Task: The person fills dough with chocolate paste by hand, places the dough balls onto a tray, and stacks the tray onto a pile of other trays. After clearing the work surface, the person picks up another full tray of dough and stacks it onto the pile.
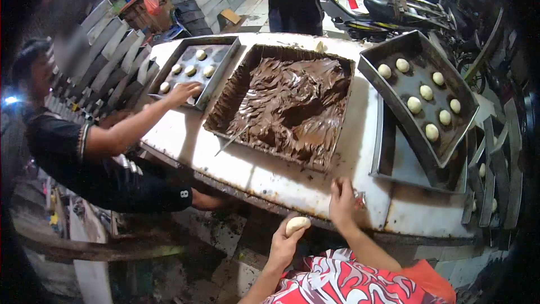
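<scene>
My left hand (pixel 281 247) is closed around a pale, round piece of dough (pixel 298 224), just in front of the table's near edge. My right hand (pixel 343 205) is over that edge with its fingers drawn together; what they hold, if anything, I cannot make out. A small shiny, reddish thing (pixel 360 199) shows beside the right hand, too small to name. Beyond my hands stands a large rectangular pan (pixel 270 150) filled with thick brown chocolate-like paste (pixel 292 101). A thin metal stick (pixel 232 139) leans over the pan's front left rim.
A tray (pixel 233 50) of dough balls lies at the left, where a co-worker's hand (pixel 185 91) reaches in. At the right, another dough-ball tray (pixel 419 115) rests tilted on a lower tray (pixel 385 155). A second person (pixel 292 0) stands behind the table (pixel 247 177). Stacked pans (pixel 503 174) stand far right.
</scene>
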Tool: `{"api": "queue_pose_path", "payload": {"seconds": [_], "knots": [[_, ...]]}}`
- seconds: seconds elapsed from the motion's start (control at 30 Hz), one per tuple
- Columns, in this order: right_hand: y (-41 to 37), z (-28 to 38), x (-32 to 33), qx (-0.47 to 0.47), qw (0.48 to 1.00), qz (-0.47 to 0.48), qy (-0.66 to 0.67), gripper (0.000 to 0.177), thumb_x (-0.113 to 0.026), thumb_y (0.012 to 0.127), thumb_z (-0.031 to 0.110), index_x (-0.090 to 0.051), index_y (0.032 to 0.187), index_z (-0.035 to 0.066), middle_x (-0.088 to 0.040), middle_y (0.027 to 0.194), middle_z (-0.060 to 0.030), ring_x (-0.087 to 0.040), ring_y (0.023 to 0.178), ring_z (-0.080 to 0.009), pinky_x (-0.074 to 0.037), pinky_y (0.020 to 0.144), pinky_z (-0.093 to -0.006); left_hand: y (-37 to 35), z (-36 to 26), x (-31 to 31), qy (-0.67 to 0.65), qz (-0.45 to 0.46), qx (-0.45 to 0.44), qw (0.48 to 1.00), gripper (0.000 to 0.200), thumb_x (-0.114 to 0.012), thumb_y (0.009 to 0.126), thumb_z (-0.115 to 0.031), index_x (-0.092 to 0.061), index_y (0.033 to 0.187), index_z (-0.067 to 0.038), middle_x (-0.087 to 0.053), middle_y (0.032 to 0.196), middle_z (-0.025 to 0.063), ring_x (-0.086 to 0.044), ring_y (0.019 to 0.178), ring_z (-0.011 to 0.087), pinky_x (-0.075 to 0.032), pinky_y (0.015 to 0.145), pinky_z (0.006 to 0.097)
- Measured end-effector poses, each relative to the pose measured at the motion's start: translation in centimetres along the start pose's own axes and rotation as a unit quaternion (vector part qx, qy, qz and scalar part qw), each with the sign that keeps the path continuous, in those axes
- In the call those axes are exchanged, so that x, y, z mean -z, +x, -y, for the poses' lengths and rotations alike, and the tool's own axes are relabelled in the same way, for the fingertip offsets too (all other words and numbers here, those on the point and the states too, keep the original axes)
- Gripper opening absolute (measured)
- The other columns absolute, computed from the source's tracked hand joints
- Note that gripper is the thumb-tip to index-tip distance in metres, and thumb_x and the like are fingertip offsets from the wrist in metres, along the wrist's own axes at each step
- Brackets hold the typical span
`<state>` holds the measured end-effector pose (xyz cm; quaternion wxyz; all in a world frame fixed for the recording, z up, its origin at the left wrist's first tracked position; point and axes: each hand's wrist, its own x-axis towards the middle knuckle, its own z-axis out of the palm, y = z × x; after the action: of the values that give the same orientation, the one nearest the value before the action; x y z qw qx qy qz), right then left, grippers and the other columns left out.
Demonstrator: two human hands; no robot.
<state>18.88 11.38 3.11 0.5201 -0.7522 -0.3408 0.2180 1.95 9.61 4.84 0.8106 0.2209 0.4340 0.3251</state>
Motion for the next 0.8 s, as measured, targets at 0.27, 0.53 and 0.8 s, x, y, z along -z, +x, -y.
{"api": "queue_pose_path", "payload": {"seconds": [0.27,0.53,0.8], "knots": [[11.4,8.2,-4.4,0.259,0.935,0.084,-0.227,0.015,-0.052,0.083,0.008,-0.058,0.094,-0.001,-0.058,0.085,-0.0185,-0.058,0.081,-0.0341,-0.046,0.069,-0.041,5.5,-8.6,-2.2,0.08,0.168,0.04,0.982,0.049,-0.055,0.079,0.004,-0.043,0.126,0.003,-0.056,0.112,0.0059,-0.054,0.096,0.0112,-0.043,0.081,0.022],[15.7,10.8,-7.8,0.121,0.804,0.257,-0.523,0.016,-0.058,0.079,0.014,-0.065,0.091,0.006,-0.067,0.084,-0.014,-0.066,0.077,-0.0268,-0.052,0.065,-0.036,8.4,-17.1,2.8,0.002,0.119,0.161,0.98,0.038,-0.052,0.085,-0.004,-0.044,0.122,0.004,-0.055,0.117,0.0139,-0.056,0.105,0.0194,-0.047,0.087,0.0286],[8.3,17.0,-3.4,0.177,0.954,0.19,-0.149,0.019,-0.062,0.077,0.002,-0.066,0.096,0.003,-0.06,0.072,-0.0099,-0.057,0.066,-0.0232,-0.046,0.061,-0.0314,11.9,-20.1,0.8,-0.178,0.101,0.159,0.966,0.039,-0.04,0.092,-0.025,-0.047,0.122,0.0,-0.056,0.116,0.0128,-0.056,0.104,0.0246,-0.049,0.081,0.0315]]}}
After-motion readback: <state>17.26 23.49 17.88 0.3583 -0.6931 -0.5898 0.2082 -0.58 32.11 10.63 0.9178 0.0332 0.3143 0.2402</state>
